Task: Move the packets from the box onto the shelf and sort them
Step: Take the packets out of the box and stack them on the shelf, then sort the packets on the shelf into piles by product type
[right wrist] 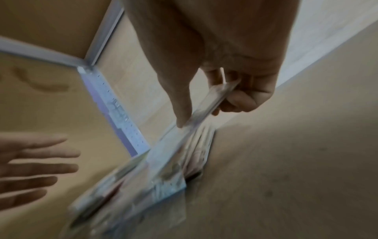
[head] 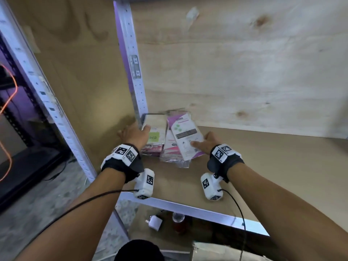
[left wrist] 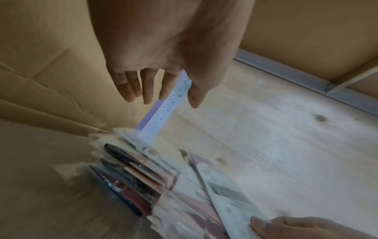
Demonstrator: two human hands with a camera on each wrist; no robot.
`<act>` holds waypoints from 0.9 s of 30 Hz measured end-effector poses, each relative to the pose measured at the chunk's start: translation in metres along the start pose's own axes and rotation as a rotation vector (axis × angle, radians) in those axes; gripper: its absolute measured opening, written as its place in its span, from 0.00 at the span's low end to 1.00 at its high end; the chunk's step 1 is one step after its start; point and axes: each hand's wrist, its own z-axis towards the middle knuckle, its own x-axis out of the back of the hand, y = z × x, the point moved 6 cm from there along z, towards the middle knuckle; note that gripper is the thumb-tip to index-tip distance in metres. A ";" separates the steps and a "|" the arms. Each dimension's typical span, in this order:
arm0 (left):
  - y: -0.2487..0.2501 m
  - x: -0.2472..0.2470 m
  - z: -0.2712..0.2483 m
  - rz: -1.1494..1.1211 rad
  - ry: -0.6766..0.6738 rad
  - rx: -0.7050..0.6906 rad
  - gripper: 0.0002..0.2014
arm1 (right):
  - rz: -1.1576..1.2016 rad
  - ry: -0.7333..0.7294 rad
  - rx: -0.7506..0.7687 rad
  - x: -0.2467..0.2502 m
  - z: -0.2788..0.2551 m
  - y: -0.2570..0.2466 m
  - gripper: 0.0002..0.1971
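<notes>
Packets lie in two piles in the shelf's back left corner. The left stack (head: 154, 135) holds flat packets, the top one with a green label; its edges show in the left wrist view (left wrist: 139, 176). My left hand (head: 137, 132) hovers at this stack with straight, spread fingers (left wrist: 147, 93) and holds nothing. My right hand (head: 201, 142) pinches the near right corner of a white and purple packet (head: 186, 136) lying on the right pile. In the right wrist view that thumb and those fingers (right wrist: 235, 103) clamp the packet's edge (right wrist: 169, 155).
The brown shelf board (head: 263, 166) stretches to the right, backed by a plywood wall (head: 244, 72). A perforated metal post (head: 131, 63) stands at the corner behind the packets. Below the shelf's front rail lie a white plug (head: 154, 222) and a small jar (head: 178, 220). A cardboard box's edge (head: 216, 251) shows at the bottom.
</notes>
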 end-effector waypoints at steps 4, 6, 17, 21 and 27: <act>0.030 0.003 -0.023 -0.140 -0.028 -0.056 0.25 | 0.084 -0.085 -0.016 0.019 -0.020 0.011 0.10; 0.049 -0.004 -0.035 -0.230 -0.058 -0.080 0.26 | 0.181 -0.102 -0.011 0.032 -0.034 0.016 0.06; 0.149 -0.091 -0.111 -0.770 -0.564 0.044 0.31 | 0.344 -0.002 0.156 0.141 -0.117 0.043 0.03; 0.178 -0.114 -0.130 -0.966 -0.671 0.116 0.27 | -0.039 0.082 0.260 0.173 -0.135 0.052 0.07; 0.200 -0.147 -0.133 -1.261 -0.751 0.273 0.30 | -0.272 0.120 0.472 0.192 -0.146 0.060 0.16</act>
